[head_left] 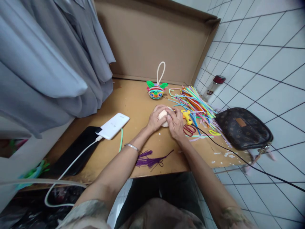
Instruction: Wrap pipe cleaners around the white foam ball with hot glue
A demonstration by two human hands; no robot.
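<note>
Between my two hands is a small cream-coloured rounded piece [163, 114], mostly covered by fingers; it looks soft and ridged. My left hand [154, 119] closes on its left side, thumb across the front. From the right, my right hand [175, 123] grips the same piece with bent fingers. Just beyond stands a colourful lion-head ornament [156, 92] with green ears and a white loop on top. A yellow glue gun [187, 117] and red-handled scissors [189, 130] lie right beside my right hand. Purple tassels [152, 161] rest nearer the table edge.
Many coloured pipe cleaners [196, 100] are heaped at the right, near a brown patterned pouch [243, 127] and a clear bottle [213, 87]. On the left are a white power bank [115, 126] with a cable and a black phone-like slab [76, 152]. Cardboard [157, 44] stands behind.
</note>
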